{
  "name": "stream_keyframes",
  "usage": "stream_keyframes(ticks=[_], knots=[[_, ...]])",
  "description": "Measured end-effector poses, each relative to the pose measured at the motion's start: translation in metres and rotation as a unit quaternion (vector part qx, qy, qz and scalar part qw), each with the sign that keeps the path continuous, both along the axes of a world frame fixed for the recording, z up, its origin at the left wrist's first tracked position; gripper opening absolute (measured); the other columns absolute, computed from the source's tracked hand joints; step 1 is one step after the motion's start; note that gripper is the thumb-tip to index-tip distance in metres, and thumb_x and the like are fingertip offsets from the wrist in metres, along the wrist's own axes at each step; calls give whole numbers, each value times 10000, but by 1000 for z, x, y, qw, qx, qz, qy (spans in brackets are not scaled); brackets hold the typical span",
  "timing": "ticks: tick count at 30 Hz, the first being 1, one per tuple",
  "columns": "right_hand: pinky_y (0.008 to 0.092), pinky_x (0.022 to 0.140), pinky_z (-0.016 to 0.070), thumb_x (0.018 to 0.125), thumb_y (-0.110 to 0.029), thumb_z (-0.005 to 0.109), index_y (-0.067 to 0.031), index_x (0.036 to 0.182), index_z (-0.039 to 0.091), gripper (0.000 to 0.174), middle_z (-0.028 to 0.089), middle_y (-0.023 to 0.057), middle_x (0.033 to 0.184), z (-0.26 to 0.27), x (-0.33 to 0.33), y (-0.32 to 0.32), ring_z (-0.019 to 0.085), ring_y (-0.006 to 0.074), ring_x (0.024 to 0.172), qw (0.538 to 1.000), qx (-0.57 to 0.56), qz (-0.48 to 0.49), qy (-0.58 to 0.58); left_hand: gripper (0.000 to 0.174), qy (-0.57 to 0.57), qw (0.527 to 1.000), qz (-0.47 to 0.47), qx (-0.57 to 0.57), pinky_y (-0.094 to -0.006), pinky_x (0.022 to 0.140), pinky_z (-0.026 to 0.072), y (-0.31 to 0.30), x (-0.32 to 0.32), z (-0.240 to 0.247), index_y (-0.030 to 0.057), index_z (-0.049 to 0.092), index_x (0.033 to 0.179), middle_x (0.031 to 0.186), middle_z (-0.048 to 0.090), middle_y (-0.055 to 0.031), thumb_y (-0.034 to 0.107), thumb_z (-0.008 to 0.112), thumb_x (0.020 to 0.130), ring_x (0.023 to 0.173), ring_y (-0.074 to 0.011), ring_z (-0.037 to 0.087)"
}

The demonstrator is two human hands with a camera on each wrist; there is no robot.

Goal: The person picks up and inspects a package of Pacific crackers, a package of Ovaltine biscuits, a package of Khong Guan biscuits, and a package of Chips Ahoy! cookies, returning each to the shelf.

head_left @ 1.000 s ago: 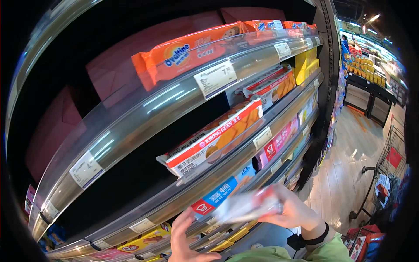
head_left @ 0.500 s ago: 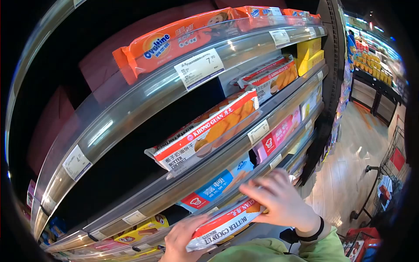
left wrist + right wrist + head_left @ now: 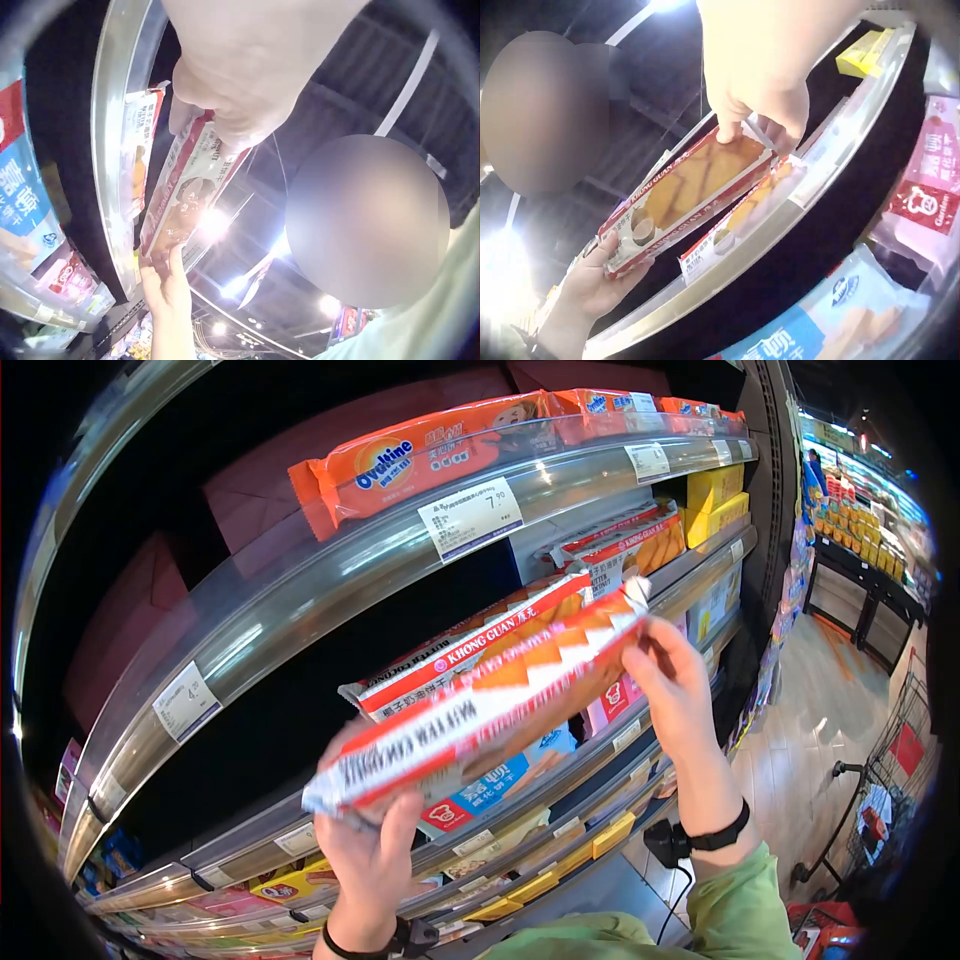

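Note:
A long red-and-white biscuit pack (image 3: 500, 700), printed Butter Coconut, is held between both hands in front of the shelf, tilted with its right end higher. My left hand (image 3: 365, 865) grips the lower left end, thumb in front and fingers partly hidden behind the pack. At the upper right end, my right hand (image 3: 675, 685) pinches the pack between thumb and fingers. The right wrist view shows the biscuit picture on the held pack (image 3: 697, 180), with a hand at each end. Behind it on the shelf lies a matching Khong Guan pack (image 3: 515, 625), partly covered by the held one.
Orange Ovaltine packs (image 3: 430, 455) line the shelf above, over a price tag (image 3: 470, 517). Blue wafer packs (image 3: 492, 785) and pink packs (image 3: 612, 705) lie on the shelf below. Yellow boxes (image 3: 715, 505) stand at the far end. A shopping cart (image 3: 890, 760) is at right.
The left hand, free a second ago, took hold of the pack's other end. Both hands then raised the pack from low down to in front of the shelf, and its biscuit picture shows more.

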State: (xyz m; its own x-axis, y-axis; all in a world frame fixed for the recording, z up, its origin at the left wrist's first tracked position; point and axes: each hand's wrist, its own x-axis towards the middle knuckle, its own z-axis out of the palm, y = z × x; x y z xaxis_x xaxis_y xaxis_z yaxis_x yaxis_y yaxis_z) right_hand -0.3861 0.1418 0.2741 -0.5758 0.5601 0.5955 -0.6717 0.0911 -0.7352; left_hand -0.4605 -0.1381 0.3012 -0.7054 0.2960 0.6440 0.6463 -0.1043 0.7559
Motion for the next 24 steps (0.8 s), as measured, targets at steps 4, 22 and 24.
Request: stream_keyframes(ticks=[4, 22, 24], knots=[[272, 929, 404, 891, -124, 647, 30, 1183, 567, 339, 608, 57, 1115, 12, -31, 24, 538, 123, 1036, 994, 73, -77, 11, 442, 146, 965, 154, -154, -515, 1111, 196, 9, -22, 23, 6, 644, 1099, 1446, 338, -314, 375, 686, 859, 1391, -433, 252], [304, 704, 481, 886, -173, 656, 36, 998, 579, 249, 649, 114, 803, 36, -81, 23, 613, 157, 762, 984, 161, -56, -48, 406, -80, 986, 38, -143, -290, 866, 465, -3, -81, 45, -60, 574, 1146, 1069, 662, -132, 295, 606, 952, 971, -158, 597], [316, 699, 483, 881, -180, 660, 24, 977, 581, 239, 648, 127, 799, 38, -87, 21, 613, 190, 741, 972, 190, -99, -96, 413, -92, 986, 47, -132, -298, 876, 465, -2, -83, 44, -71, 558, 1165, 1088, 653, -142, 273, 617, 945, 991, -172, 594]])
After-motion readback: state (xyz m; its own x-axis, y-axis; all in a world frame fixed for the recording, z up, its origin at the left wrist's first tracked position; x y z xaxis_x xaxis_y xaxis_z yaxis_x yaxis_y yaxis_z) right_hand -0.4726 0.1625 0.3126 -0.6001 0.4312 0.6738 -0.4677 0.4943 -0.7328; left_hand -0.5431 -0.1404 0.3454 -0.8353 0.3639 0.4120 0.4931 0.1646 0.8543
